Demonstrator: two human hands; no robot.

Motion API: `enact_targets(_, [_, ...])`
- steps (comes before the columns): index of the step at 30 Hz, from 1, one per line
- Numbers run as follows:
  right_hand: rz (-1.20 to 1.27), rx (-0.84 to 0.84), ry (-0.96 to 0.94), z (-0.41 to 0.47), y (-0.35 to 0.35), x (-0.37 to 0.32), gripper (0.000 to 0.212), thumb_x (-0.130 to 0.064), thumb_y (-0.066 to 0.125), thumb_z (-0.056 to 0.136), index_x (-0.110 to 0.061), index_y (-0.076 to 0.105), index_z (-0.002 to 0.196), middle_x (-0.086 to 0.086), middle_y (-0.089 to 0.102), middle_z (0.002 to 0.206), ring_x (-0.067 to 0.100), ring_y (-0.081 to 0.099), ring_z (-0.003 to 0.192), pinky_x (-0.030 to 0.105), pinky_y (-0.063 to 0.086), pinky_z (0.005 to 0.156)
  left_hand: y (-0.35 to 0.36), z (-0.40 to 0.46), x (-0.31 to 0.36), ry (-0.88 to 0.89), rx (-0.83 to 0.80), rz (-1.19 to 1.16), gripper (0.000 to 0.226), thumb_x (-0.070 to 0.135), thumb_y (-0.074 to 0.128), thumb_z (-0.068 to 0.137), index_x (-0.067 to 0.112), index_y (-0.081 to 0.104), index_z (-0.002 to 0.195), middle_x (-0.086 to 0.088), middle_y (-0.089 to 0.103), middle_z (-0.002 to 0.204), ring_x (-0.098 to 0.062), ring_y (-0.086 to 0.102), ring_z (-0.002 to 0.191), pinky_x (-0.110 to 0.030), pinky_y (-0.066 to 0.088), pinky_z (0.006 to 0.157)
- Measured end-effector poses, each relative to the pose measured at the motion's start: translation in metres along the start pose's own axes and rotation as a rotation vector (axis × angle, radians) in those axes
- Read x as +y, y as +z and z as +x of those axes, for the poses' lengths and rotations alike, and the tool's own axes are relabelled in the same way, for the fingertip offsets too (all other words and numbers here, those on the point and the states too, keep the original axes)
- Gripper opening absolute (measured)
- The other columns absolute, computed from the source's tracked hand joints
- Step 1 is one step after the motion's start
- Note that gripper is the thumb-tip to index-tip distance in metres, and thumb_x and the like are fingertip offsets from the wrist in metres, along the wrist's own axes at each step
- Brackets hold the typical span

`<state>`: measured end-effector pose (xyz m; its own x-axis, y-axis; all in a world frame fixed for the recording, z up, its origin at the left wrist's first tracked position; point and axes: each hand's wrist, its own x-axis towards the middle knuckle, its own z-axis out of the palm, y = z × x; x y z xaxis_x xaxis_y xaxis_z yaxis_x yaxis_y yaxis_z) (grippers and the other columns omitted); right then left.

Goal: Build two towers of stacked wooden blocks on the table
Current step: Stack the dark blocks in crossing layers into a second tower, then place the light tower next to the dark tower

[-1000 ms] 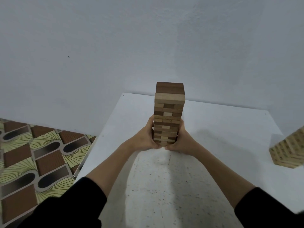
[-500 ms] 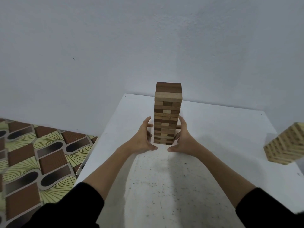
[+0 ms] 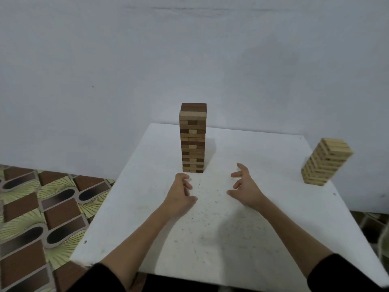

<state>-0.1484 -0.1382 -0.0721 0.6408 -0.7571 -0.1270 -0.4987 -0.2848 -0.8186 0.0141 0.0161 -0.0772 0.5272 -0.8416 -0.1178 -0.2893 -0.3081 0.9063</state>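
Both hands hang above the white tabletop [image 3: 263, 207], holding nothing. The left hand [image 3: 179, 197] has its fingers loosely curled, the tips just short of the tall tower of dark and light brown wooden blocks [image 3: 192, 140], which stands upright directly beyond it. The right hand [image 3: 245, 189] is spread, fingers apart, with bare table between it and the left. Well off to its right stands the shorter tower of pale wooden blocks [image 3: 325, 162].

Mixed-brown tower [image 3: 193, 140]; pale tower [image 3: 325, 162]; white table [image 3: 263, 207]; black sleeves [image 3: 99, 278].
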Motion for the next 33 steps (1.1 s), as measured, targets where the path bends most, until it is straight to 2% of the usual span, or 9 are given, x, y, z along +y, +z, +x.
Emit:
enact_targets(4, [-0.029, 0.085, -0.004, -0.029, -0.022, 0.019, 0.062, -0.003, 0.066, 0.083, -0.012, 0.037, 0.137, 0.001, 0.051, 0.117, 0.009, 0.051, 0.071, 0.01, 0.043, 0.061, 0.047, -0.011, 0.014, 0.063, -0.101, 0.027, 0.042, 0.003, 0.065, 0.075, 0.02, 0.047, 0.109, -0.002, 0.054, 0.098, -0.009, 0.047, 0.072, -0.019, 0.044, 0.062])
enact_targets(9, [-0.076, 0.247, 0.048, -0.059, -0.066, 0.051, 0.034, 0.002, 0.064, 0.081, -0.007, 0.06, 0.113, 0.006, 0.062, 0.107, 0.015, 0.055, 0.075, 0.004, 0.041, 0.062, 0.109, -0.01, 0.041, 0.153, -0.263, 0.061, 0.04, 0.001, 0.065, 0.076, 0.015, 0.052, 0.112, -0.003, 0.053, 0.103, -0.008, 0.048, 0.077, -0.015, 0.044, 0.066])
enact_targets(16, [-0.024, 0.506, 0.19, -0.08, -0.126, 0.095, 0.019, 0.008, 0.059, 0.08, -0.005, 0.062, 0.094, 0.007, 0.061, 0.09, 0.015, 0.054, 0.078, 0.001, 0.039, 0.064, 0.177, 0.016, 0.072, 0.28, -0.334, 0.154, 0.041, -0.002, 0.064, 0.076, 0.005, 0.052, 0.114, -0.005, 0.046, 0.105, -0.005, 0.044, 0.078, -0.008, 0.038, 0.065])
enact_targets(20, [0.076, 0.597, 0.287, -0.069, -0.155, 0.117, 0.034, 0.007, 0.064, 0.078, -0.002, 0.052, 0.108, 0.005, 0.056, 0.087, 0.015, 0.052, 0.074, 0.011, 0.045, 0.061, 0.212, 0.041, 0.091, 0.276, -0.307, 0.172, 0.044, -0.001, 0.067, 0.076, 0.005, 0.049, 0.115, -0.008, 0.043, 0.11, -0.011, 0.045, 0.082, -0.008, 0.038, 0.063])
enact_targets(22, [0.083, 0.585, 0.297, -0.061, -0.166, 0.122, 0.051, 0.004, 0.069, 0.077, -0.002, 0.045, 0.121, 0.006, 0.055, 0.092, 0.016, 0.053, 0.077, 0.017, 0.043, 0.067, 0.225, 0.055, 0.101, 0.25, -0.298, 0.156, 0.048, 0.001, 0.071, 0.074, 0.008, 0.046, 0.114, -0.007, 0.04, 0.111, -0.013, 0.045, 0.083, -0.006, 0.038, 0.061])
enact_targets(25, [0.093, 0.532, 0.288, -0.044, -0.178, 0.126, 0.069, 0.0, 0.072, 0.077, -0.006, 0.034, 0.135, 0.004, 0.054, 0.104, 0.017, 0.053, 0.089, 0.026, 0.044, 0.076, 0.244, 0.076, 0.116, 0.195, -0.327, 0.14, 0.068, 0.007, 0.076, 0.074, 0.007, 0.038, 0.13, -0.008, 0.041, 0.118, -0.013, 0.045, 0.085, -0.01, 0.04, 0.064])
enact_targets(28, [0.079, 0.482, 0.265, -0.027, -0.186, 0.131, 0.083, -0.002, 0.074, 0.075, -0.008, 0.025, 0.142, 0.004, 0.052, 0.113, 0.017, 0.051, 0.091, 0.024, 0.043, 0.075, 0.258, 0.094, 0.128, 0.174, -0.35, 0.14, 0.086, 0.009, 0.079, 0.072, 0.008, 0.028, 0.141, -0.009, 0.04, 0.127, -0.013, 0.045, 0.088, -0.019, 0.044, 0.074])
enact_targets(30, [0.051, 0.442, 0.233, -0.016, -0.192, 0.134, 0.089, -0.001, 0.076, 0.073, -0.006, 0.021, 0.143, 0.004, 0.051, 0.116, 0.015, 0.052, 0.086, 0.016, 0.041, 0.065, 0.267, 0.103, 0.134, 0.195, -0.371, 0.146, 0.09, 0.008, 0.08, 0.071, 0.007, 0.025, 0.143, -0.009, 0.036, 0.131, -0.014, 0.044, 0.092, -0.021, 0.044, 0.079])
enact_targets(33, [0.015, 0.394, 0.158, -0.003, -0.198, 0.138, 0.095, 0.0, 0.079, 0.068, -0.003, 0.021, 0.142, 0.006, 0.05, 0.12, 0.004, 0.052, 0.08, 0.009, 0.041, 0.058, 0.275, 0.114, 0.139, 0.245, -0.385, 0.159, 0.095, 0.009, 0.082, 0.068, 0.006, 0.024, 0.143, -0.008, 0.033, 0.131, -0.023, 0.045, 0.11, -0.029, 0.045, 0.091])
